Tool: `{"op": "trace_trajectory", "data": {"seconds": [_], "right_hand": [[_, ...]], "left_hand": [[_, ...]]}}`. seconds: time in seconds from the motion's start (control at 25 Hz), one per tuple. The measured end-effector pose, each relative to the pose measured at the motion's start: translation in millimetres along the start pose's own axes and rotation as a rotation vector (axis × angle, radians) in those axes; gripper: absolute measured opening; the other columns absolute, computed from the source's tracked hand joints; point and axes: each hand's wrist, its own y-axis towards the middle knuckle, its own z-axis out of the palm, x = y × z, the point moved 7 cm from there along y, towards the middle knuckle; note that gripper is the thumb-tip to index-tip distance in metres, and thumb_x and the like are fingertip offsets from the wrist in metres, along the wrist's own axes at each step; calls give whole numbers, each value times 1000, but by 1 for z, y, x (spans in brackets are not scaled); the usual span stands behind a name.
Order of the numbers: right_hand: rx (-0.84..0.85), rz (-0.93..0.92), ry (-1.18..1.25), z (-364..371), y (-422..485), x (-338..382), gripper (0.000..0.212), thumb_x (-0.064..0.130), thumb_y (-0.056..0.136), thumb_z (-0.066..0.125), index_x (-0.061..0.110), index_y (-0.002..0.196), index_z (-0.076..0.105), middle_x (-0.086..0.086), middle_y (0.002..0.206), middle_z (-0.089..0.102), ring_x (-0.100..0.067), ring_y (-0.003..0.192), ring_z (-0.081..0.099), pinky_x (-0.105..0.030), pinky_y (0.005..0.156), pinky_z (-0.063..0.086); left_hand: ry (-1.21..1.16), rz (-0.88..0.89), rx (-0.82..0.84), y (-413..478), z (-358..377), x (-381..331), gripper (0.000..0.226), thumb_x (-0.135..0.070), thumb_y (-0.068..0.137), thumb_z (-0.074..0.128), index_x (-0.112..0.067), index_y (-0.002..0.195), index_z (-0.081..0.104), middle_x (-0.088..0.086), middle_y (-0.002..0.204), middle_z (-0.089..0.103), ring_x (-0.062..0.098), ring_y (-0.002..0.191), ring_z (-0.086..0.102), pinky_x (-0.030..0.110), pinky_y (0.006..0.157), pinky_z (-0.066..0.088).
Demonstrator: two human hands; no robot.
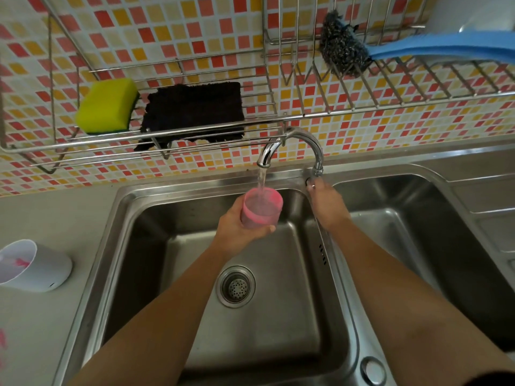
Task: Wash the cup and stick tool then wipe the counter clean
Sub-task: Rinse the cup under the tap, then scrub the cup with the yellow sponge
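- The person's 2 bare forearms reach in from the bottom edge over a steel double sink (92, 274), whose left basin has a round strainer drain (236, 285) in its floor.
- A round steel cap (373, 370) sits on the sink's near rim, between the 2 basins.
- On the grey counter (41, 330) left of the sink, a white cup-like container (41, 267) lies on its side, with pink smears inside its open mouth; a pink stain shows at the counter's left edge.
- The left hand (237, 229) is above the left basin with its fingers wrapped closed around a translucent pink cup (262, 208), held upright with its mouth up.
- A stream of water (261, 179) falls from the spout straight into the cup.
- The right hand (327, 203) rests on the divider between the basins at the base of the chrome tap (292, 142); its fingers curl onto the tap's handle, though how tightly they grip it cannot be told.
- Above the tap, a wire rack (195, 143) hangs against a wall of red, orange and yellow mosaic tiles (181, 29).
- On the rack's left section lie a yellow sponge (107, 105) and, just beside it, a dark cloth (192, 110).
- On the rack's right section rests a steel-wool scrubber (341, 47) on a blue handle (446, 47).
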Motion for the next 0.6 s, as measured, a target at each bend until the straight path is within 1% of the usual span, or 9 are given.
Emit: {"op": "trace_trajectory", "data": {"seconds": [0.08,0.16,0.24,0.32,0.4,0.44,0.52,0.6], "right_hand": [[-95,135,194,-10,-3,-14,31,20,101,32,-4,111,49,-29,106,60,-43,98,57,-39,77,40],[-118,152,320,-13,-5,-18,33,20,101,31,-3,108,52,-26,102,62,-40,95,59,-32,74,37],[-98,119,372,-14,-9,-16,30,18,100,34,-2,114,52,-23,109,61,-37,101,58,-30,78,38],[-115,75,365,-19,-19,-13,31,12,97,43,-2,124,46,-23,120,54,-35,109,53,-32,89,39],[-212,22,294,-29,-36,-10,36,10,92,50,-3,126,45,-23,122,50,-34,114,49,-32,97,36],[-283,-8,276,-36,-48,-7,35,15,92,49,-2,122,48,-22,118,53,-33,111,50,-29,96,35],[-403,-91,308,-51,-76,8,33,25,90,44,1,108,56,-16,103,59,-28,98,55,-27,89,37],[-464,-219,360,-67,-102,35,29,27,89,44,4,99,58,-12,92,60,-14,88,51,-29,80,44]], "left_hand": [[-23,-2,21,1,1,-1,78,-33,58,88,-45,121,45,-22,109,60,1,103,58,24,90,50],[-57,3,39,-1,2,-3,78,-37,56,88,-48,120,44,-19,113,60,4,108,58,31,94,50],[-130,-2,50,-5,3,-6,80,-34,56,88,-44,123,44,-17,116,59,5,110,57,34,97,49],[-242,0,49,-13,1,-11,78,-17,64,85,-35,127,43,-14,117,58,0,106,57,31,95,50],[-350,3,44,-26,-5,-16,72,1,72,76,-30,126,40,-9,115,55,0,102,57,25,86,53],[-391,1,38,-33,-10,-16,71,5,74,73,-30,125,39,-7,115,54,3,103,57,26,81,55],[-440,-12,32,-48,-23,-12,70,5,75,71,-34,122,38,-4,117,51,10,106,54,29,75,57],[-458,-29,20,-65,-40,-7,73,3,73,74,-39,120,37,-4,119,50,13,109,53,28,75,57]]}}
